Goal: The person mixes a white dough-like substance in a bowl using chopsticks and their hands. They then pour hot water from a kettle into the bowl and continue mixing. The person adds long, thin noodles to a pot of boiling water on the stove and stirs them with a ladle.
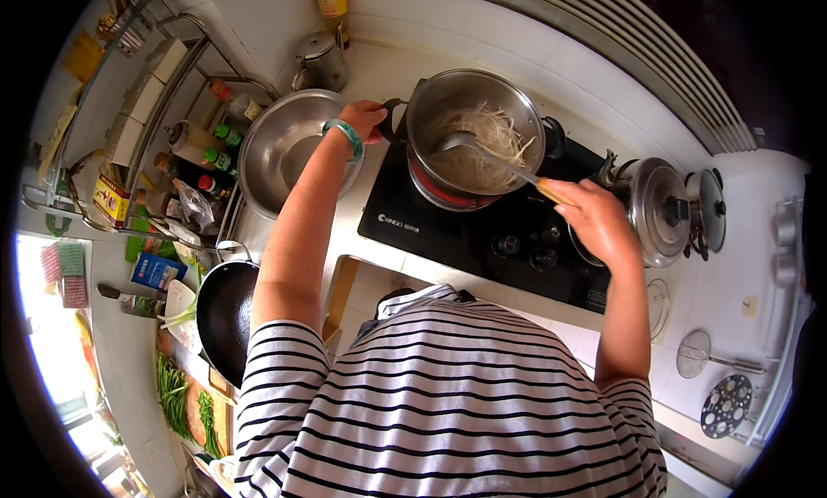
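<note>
stove: we see a flat black cooktop [465, 244] below and between both hands, its knobs just left of the right hand and nearer our body.
pot: an open steel pot [433, 102] stands on the stove between our hands, just right of the left one; a red ring shows beneath it.
bowl: a wide steel bowl [276, 140] sits left of the left hand, partly covered by the forearm.
pan: a deep black pan [226, 317] lies left of the left forearm, closer to us than the hand.
covered pot: a lidded pot [646, 196] stands just right of the right hand.
ladle: the ladle [510, 164] slants from the right hand down into the pot.
strips: thin pale strips [493, 132] lie heaped in the pot, left of the right hand, around the ladle's head.
right hand: our right hand [594, 218] is closed around the ladle's yellowish grip.
left hand: our left hand [366, 121] has its fingers curled on the pot's black left handle [394, 124].
bracelet: a green bracelet [349, 136] circles the left wrist.
</note>
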The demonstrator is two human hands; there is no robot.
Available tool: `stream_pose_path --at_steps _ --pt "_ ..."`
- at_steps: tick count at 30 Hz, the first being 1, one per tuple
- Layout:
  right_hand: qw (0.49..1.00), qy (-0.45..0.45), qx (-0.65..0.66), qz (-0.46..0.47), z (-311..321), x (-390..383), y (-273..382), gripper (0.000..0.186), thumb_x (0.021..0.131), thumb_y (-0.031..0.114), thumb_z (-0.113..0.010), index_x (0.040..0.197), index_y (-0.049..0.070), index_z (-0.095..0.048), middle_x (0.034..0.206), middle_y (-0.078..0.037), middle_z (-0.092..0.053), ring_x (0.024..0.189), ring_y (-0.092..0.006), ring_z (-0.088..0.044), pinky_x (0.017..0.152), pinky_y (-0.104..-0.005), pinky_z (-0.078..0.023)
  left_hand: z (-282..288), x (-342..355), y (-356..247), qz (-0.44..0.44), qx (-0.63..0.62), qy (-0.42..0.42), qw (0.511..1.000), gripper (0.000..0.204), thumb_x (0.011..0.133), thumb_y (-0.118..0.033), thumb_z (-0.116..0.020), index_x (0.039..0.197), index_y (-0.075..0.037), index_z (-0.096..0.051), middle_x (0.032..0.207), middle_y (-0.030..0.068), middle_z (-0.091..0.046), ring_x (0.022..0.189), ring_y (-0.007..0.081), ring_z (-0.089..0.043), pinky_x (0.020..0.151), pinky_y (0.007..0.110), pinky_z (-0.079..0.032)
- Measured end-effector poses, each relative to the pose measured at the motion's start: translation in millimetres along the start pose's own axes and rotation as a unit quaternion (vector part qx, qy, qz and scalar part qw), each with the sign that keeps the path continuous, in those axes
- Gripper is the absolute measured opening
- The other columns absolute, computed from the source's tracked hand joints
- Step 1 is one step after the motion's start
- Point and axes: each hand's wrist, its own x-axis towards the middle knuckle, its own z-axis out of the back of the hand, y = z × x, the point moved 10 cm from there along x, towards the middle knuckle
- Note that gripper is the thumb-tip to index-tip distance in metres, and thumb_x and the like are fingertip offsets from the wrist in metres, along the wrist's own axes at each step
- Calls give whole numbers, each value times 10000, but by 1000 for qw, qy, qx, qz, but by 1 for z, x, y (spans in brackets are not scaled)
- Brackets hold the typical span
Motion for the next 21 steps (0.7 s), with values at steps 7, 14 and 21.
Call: stream_pose_path --at_steps 7,14,21 --pt "999 -41 -32 -9 55 -25 -4 334 789 44 -615 1119 99 -617 843 -128 -596 752 -276 -585 699 -317 -453 0 -2 0 -6 1 0 1000 297 875 -224 -598 1114 -48 -599 874 47 -628 705 138 -595 613 280 -525" --pt "996 -48 -63 -28 -6 1 -33 322 816 104 -615 1129 180 -612 806 -140 -552 763 -323 -566 692 -384 -450 -2 10 4 -3 1 16 1000 301 875 -221 -604 1119 -45 -594 881 50 -622 688 137 -586 609 275 -526" --pt "995 -76 -66 -26 42 -27 -16 339 793 113 -628 1120 203 -620 822 -126 -562 763 -319 -565 676 -390 -451 3 7 9 5 -5 8 1000 304 876 -225 -606 1125 -51 -589 882 49 -622 690 135 -590 605 272 -526"
